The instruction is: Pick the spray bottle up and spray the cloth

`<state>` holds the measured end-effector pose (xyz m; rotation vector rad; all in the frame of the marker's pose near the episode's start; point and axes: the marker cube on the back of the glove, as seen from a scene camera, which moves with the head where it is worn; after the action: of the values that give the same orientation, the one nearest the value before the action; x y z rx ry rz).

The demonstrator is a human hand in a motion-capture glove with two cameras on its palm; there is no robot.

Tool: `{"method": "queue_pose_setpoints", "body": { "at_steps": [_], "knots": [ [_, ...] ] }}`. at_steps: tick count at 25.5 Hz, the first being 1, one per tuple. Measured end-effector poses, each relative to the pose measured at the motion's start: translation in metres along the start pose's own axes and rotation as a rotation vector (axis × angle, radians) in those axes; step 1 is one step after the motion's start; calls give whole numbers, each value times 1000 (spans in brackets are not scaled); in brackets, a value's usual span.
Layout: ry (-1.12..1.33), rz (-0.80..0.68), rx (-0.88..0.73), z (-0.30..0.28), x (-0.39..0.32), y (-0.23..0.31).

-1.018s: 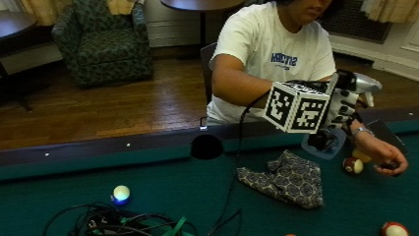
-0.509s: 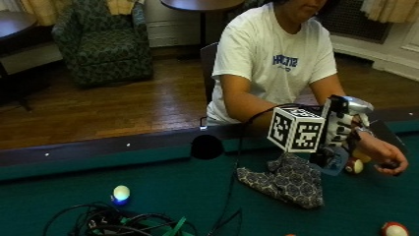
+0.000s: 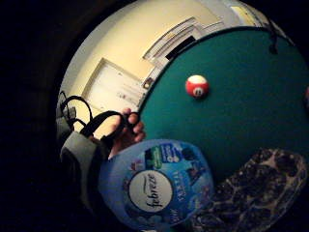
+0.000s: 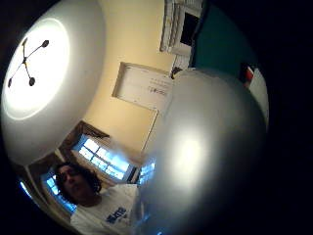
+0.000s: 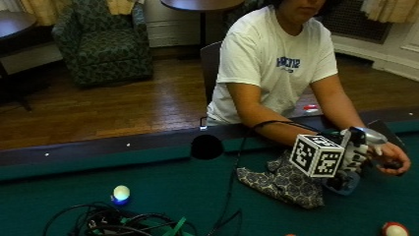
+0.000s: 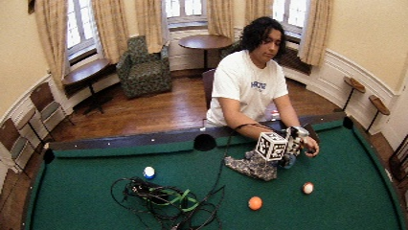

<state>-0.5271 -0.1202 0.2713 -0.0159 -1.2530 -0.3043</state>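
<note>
Place: by the pool table's far edge, the gloved right hand had lowered.
Fingers: wrapped round the pale-blue plastic spray bottle.
Cloth: dark patterned cloth just beside the bottle.
Meaning: spraying seemed near.

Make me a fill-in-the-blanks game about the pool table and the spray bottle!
1. The spray bottle has the word ____ on its label.
2. The cloth lies on a felt table coloured ____.
3. The ball seen from the palm is white and ____.
4. The bottle is held in the ____ hand.

Missing words: febreze; green; red; right
</note>
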Motion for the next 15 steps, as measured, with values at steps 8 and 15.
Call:
{"method": "queue_pose_setpoints", "body": {
  "at_steps": [8, 15],
  "knots": [
    [-11, 14, 17, 22, 15, -12],
    [-9, 18, 66, 37, 19, -34]
  ]
}}
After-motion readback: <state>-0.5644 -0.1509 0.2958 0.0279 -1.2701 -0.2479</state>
